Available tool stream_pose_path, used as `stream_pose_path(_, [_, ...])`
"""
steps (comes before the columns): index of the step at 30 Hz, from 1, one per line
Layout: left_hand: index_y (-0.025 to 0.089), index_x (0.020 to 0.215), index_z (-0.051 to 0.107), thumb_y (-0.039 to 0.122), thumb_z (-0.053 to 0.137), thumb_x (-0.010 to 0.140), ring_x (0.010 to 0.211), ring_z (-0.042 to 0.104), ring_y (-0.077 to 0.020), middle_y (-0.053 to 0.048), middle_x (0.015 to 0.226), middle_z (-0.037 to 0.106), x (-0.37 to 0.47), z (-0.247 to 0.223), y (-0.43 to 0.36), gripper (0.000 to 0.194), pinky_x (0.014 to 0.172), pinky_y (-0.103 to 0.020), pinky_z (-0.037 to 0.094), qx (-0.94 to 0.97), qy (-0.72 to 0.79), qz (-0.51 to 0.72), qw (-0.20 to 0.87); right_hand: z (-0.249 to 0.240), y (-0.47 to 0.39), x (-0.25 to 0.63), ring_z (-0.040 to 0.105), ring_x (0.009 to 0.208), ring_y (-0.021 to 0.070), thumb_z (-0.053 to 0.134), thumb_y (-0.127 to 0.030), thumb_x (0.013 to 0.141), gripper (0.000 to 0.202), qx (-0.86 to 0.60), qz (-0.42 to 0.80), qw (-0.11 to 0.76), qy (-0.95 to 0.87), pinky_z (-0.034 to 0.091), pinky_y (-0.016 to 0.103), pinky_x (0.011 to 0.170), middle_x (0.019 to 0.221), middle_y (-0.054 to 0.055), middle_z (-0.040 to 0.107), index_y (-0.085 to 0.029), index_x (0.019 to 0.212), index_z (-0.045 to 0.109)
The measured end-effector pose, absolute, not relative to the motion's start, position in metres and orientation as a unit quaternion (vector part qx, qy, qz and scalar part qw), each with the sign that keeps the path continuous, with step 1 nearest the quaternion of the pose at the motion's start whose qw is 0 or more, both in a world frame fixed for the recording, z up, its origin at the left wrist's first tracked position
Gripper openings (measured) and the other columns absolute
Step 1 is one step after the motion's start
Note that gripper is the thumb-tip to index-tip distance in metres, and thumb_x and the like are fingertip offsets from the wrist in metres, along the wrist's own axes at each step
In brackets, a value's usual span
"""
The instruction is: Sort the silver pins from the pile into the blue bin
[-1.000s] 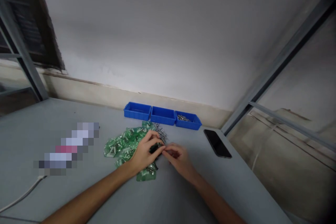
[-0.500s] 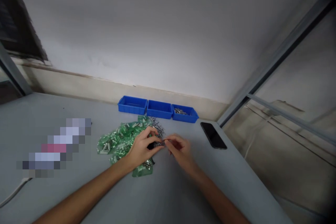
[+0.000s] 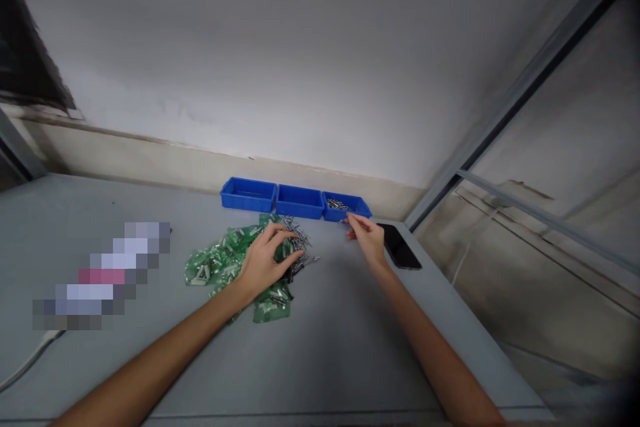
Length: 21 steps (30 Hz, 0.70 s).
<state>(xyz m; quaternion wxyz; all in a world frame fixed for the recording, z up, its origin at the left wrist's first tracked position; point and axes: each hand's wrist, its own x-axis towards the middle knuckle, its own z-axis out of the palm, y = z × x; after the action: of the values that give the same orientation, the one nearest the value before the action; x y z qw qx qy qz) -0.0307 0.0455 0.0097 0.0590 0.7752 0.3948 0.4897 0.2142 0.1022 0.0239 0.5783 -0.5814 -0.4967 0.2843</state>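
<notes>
My left hand (image 3: 267,259) rests over a heap of green plastic packets (image 3: 225,257), thumb and fingers spread with nothing seen between them. At its fingertips lies a loose pile of thin silver metal pins (image 3: 300,237), which look like rivets or screws. My right hand (image 3: 367,241) is pinched on a small metal pin, just in front of the right blue bin (image 3: 361,203). More silver pins (image 3: 337,205) lie inside that bin. Only the tip of the held pin shows; the fingers cover the rest.
Two other blue bins, the left one (image 3: 249,196) and the middle one (image 3: 300,202), stand in the same row against the wall. A black phone (image 3: 401,247) lies right of my right hand. A pixelated object (image 3: 103,273) with a cable (image 3: 30,360) lies on the left.
My right hand has moved away from my left, up and right to the right bin, carrying a small pin. My left fingers have parted and stay over the heap.
</notes>
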Motion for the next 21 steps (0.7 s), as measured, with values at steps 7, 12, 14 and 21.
stream_pose_path(7, [0.019,0.093,0.059,0.033,0.056,0.081,0.091,0.055,-0.0193,-0.006,0.096,0.053,-0.036,0.017,0.044,0.019,0.082,-0.033,0.046,0.774,0.398,0.491,0.046,0.033,0.119,0.223,0.061,0.058,0.0121,0.066,-0.039,0.069,0.050,-0.563,0.331,0.430,-0.623,0.044,0.023,0.047,0.101,0.012,0.066,-0.015,0.112,0.061])
stream_pose_path(12, [0.018,0.081,0.060,0.029,0.053,0.082,0.087,0.056,-0.0175,-0.006,0.092,0.054,-0.037,0.012,0.048,0.013,0.080,-0.031,0.046,0.778,0.391,0.491,0.023,0.007,0.076,0.202,0.057,0.066,0.0124,0.067,-0.038,0.071,0.039,-0.487,0.297,0.260,-0.779,0.046,0.027,0.062,0.103,0.007,0.064,-0.020,0.105,0.065])
stream_pose_path(14, [0.018,0.077,0.060,0.028,0.053,0.082,0.086,0.056,-0.0176,-0.006,0.091,0.055,-0.037,0.010,0.049,0.014,0.078,-0.032,0.046,0.786,0.387,0.482,0.011,0.000,0.063,0.193,0.055,0.069,0.0130,0.063,-0.036,0.074,0.031,-0.489,0.239,0.261,-0.797,0.044,0.027,0.065,0.098,0.005,0.064,-0.022,0.101,0.066])
stream_pose_path(21, [0.017,0.073,0.061,0.026,0.053,0.082,0.081,0.056,-0.0168,-0.005,0.089,0.056,-0.037,0.009,0.049,0.015,0.077,-0.032,0.047,0.789,0.406,0.461,0.035,0.008,0.060,0.194,0.053,0.069,0.0141,0.055,-0.032,0.081,0.015,-0.465,0.220,0.220,-0.829,0.041,0.026,0.062,0.082,0.002,0.060,-0.021,0.087,0.063])
